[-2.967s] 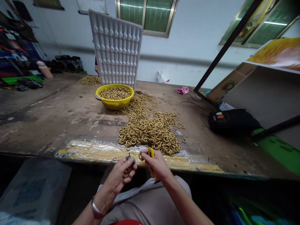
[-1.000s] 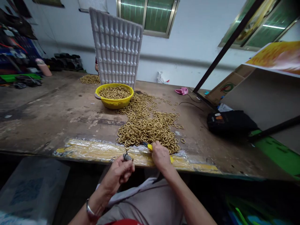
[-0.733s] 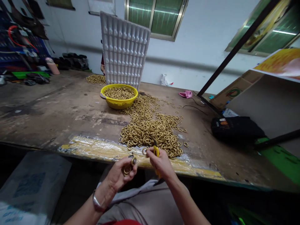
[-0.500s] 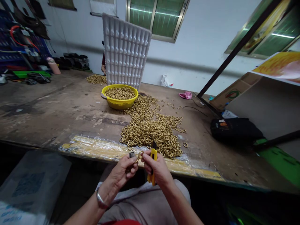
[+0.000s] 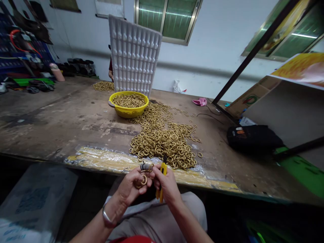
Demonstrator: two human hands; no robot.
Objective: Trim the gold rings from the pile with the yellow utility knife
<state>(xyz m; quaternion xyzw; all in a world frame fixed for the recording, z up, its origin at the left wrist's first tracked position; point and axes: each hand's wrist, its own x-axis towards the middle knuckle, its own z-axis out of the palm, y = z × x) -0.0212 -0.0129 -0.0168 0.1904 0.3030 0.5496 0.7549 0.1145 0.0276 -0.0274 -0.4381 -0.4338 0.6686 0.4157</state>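
My left hand [image 5: 128,189] is curled palm up, with several gold-coloured rings [image 5: 143,180] held against its fingers. A dark wrap [image 5: 145,166] covers part of its index finger. At that fingertip a single ring [image 5: 151,167] lies between the two hands, touched by the thumb and finger of my right hand [image 5: 169,185]. My right hand also grips a yellow utility knife [image 5: 163,169], its dark blade pointing up and away from me. Just beyond both hands is a heap of gold-coloured rings [image 5: 162,141] on the worktable [image 5: 83,118].
A yellow basin [image 5: 129,113] full of rings stands behind the heap. An upright grey moulded tray [image 5: 135,57] partly hides another person [image 5: 110,72] beside a second ring pile [image 5: 103,85]. To the right are a black bag [image 5: 253,140] and a dark slanted post [image 5: 243,71].
My left hand has turned and opened somewhat, so the rings in it show and its wrapped index finger lies flatter. My right hand, with the knife, has shifted slightly left.
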